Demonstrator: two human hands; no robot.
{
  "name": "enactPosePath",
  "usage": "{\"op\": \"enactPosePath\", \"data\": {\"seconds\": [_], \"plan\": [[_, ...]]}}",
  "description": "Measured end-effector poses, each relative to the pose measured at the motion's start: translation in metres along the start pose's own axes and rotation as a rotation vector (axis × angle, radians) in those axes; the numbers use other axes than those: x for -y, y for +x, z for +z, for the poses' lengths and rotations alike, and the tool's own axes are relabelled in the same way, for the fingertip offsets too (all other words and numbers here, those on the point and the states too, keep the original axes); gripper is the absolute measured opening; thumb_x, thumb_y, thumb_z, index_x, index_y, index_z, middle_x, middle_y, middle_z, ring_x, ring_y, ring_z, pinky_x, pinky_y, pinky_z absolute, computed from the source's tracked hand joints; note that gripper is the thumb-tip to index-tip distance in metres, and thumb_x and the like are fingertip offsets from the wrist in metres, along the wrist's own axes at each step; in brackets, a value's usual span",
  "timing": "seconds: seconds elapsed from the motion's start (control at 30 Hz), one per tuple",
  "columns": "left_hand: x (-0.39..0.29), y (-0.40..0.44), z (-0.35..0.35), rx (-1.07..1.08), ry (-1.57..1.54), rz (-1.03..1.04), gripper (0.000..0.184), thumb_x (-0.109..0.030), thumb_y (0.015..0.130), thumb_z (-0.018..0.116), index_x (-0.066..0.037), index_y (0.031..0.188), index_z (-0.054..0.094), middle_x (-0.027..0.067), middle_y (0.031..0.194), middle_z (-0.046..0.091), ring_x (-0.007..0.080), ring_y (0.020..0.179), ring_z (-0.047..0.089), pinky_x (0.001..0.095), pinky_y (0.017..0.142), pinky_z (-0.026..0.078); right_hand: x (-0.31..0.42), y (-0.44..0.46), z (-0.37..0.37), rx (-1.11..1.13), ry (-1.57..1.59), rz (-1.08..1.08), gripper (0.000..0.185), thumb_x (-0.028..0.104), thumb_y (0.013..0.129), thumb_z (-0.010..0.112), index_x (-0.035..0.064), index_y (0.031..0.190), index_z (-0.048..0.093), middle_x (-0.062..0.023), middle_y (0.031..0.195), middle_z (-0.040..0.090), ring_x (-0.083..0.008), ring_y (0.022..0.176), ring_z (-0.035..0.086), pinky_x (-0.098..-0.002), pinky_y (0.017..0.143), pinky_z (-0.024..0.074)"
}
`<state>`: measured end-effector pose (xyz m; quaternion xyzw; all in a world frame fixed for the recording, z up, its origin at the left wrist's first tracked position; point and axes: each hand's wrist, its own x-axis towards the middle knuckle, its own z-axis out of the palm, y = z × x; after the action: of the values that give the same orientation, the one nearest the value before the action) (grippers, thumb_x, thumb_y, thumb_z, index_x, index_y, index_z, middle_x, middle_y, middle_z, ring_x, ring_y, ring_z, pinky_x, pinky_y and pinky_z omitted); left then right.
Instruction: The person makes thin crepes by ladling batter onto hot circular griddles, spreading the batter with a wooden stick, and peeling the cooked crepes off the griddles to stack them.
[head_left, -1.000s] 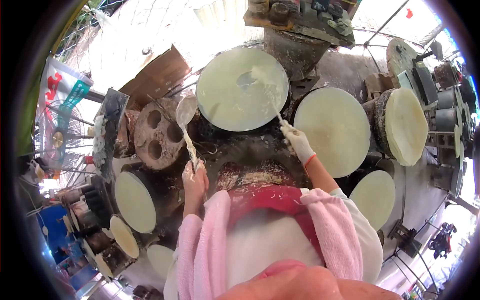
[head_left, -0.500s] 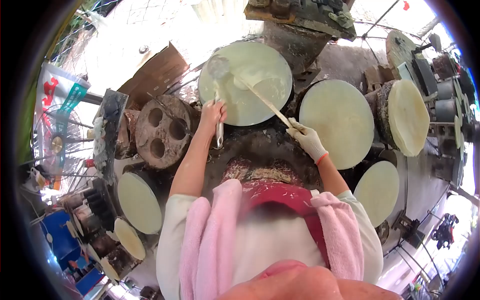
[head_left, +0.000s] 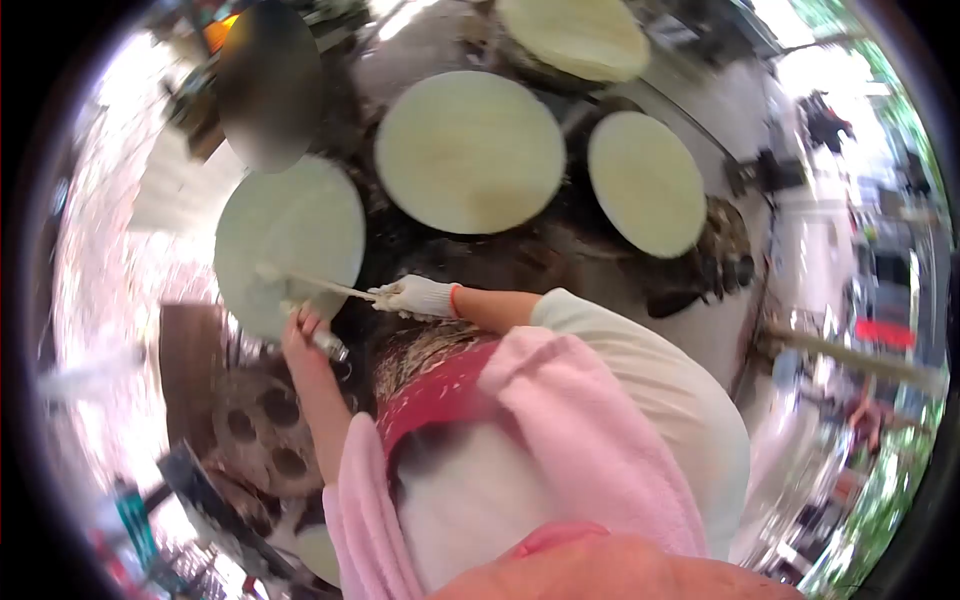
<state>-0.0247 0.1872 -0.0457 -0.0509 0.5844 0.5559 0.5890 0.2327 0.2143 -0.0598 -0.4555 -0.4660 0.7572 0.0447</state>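
My left hand point(head_left: 305, 328), bare, is closed around the metal handle of a ladle point(head_left: 332, 346). The ladle's bowl is too blurred to make out over the lower part of a round griddle point(head_left: 300, 205) coated with pale, wet batter. My right hand point(head_left: 415, 297) wears a white knit glove with an orange cuff and grips a thin wooden stick point(head_left: 335, 287). The stick's far end reaches over the same griddle, close to the ladle.
Pale rounds cover a second griddle point(head_left: 470, 150), a third griddle point(head_left: 648, 185) and another at the top point(head_left: 575, 38). At lower left stands a round block with three holes point(head_left: 265, 430), near a brown cardboard sheet point(head_left: 190, 365). A dark blurred oval point(head_left: 270, 85) overlaps the griddle's top.
The head view has swung right, so the worked griddle now lies at the left. Both hands keep hold of ladle and stick; the stick's far end is now near the ladle.
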Motion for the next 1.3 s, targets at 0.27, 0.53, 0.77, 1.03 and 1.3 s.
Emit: {"op": "enactPosePath", "data": {"seconds": [0.27, 0.53, 0.77, 1.03, 1.3], "plan": [[0.034, -0.146, -0.070, 0.552, -0.669, 0.255, 0.029, -0.024, 0.102, 0.050, 0.005, 0.105, 0.054, -0.0039, 0.058, 0.039, 0.0033, 0.031, 0.033, 0.0177, 0.033, 0.029, 0.066, -0.011, -0.029, -0.263, 0.105, -0.014, 0.041, 0.032, 0.093, 0.065, 0.0220, 0.133, 0.059, 0.0126, 0.062, 0.045, -0.0004, 0.042, 0.032, -0.0195, 0.037, 0.0227], [0.018, -0.164, -0.032, 0.339, -0.600, 0.394, 0.033, -0.033, 0.100, 0.051, 0.000, 0.097, 0.054, -0.0087, 0.061, 0.038, 0.0011, 0.037, 0.031, 0.0224, 0.044, 0.031, 0.056, 0.160, -0.085, -0.116, -0.364, -0.320, 0.040, 0.022, 0.096, 0.062, 0.0154, 0.135, 0.058, 0.0113, 0.070, 0.052, 0.0009, 0.048, 0.034, -0.0180, 0.042, 0.0262], [0.157, -0.291, -0.094, 0.110, -0.665, 0.583, 0.036, -0.035, 0.101, 0.048, 0.001, 0.099, 0.051, -0.0080, 0.063, 0.039, 0.0004, 0.039, 0.033, 0.0222, 0.047, 0.033, 0.003, 0.126, -0.098, -0.041, -0.564, -0.480, 0.045, 0.017, 0.095, 0.062, 0.0161, 0.139, 0.052, 0.0090, 0.073, 0.051, -0.0013, 0.049, 0.037, -0.0188, 0.039, 0.0265], [0.342, -0.461, -0.150, -0.325, -0.904, 0.831, 0.030, -0.025, 0.100, 0.049, 0.005, 0.095, 0.052, -0.0033, 0.061, 0.040, 0.0031, 0.038, 0.032, 0.0212, 0.039, 0.023, -0.056, -0.055, 0.124, 0.359, -0.610, -0.454, 0.046, 0.021, 0.097, 0.060, 0.0133, 0.141, 0.049, 0.0080, 0.068, 0.044, -0.0008, 0.047, 0.035, -0.0181, 0.039, 0.0283], [0.545, -0.589, -0.150, -0.744, -1.242, 0.910, 0.030, -0.024, 0.097, 0.054, 0.006, 0.097, 0.054, -0.0013, 0.061, 0.038, 0.0071, 0.039, 0.034, 0.0237, 0.037, 0.022, -0.208, -0.239, 0.283, 1.123, -1.062, -0.095, 0.050, 0.018, 0.094, 0.062, 0.0127, 0.142, 0.048, 0.0101, 0.062, 0.041, -0.0003, 0.045, 0.033, -0.0173, 0.040, 0.0258]]}}
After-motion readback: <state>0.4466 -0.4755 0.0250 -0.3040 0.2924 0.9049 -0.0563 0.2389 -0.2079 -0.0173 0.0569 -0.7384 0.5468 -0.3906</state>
